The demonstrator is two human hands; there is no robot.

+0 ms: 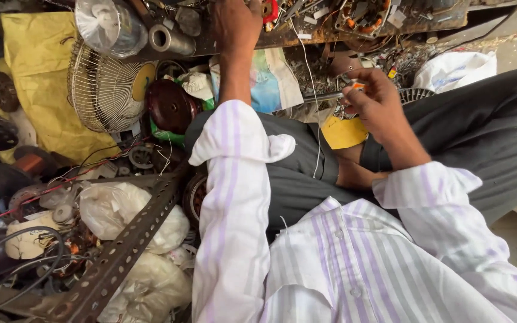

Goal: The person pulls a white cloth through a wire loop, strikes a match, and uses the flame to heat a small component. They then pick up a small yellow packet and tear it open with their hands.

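My right hand (375, 98) pinches a small orange part (357, 87), light and fiddly; left hand (234, 24) reaches the cluttered surface (330, 33), grip unclear

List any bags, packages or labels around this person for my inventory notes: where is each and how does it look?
Yellow sack: far left, flat, crumpled.
Clear plastic bags: lower left beside the perforated metal bar, bulging, whitish.
White bag: upper right, crumpled.
Printed bag: centre, under the left hand, blue and white.
Yellow tag: flat, below the right hand.
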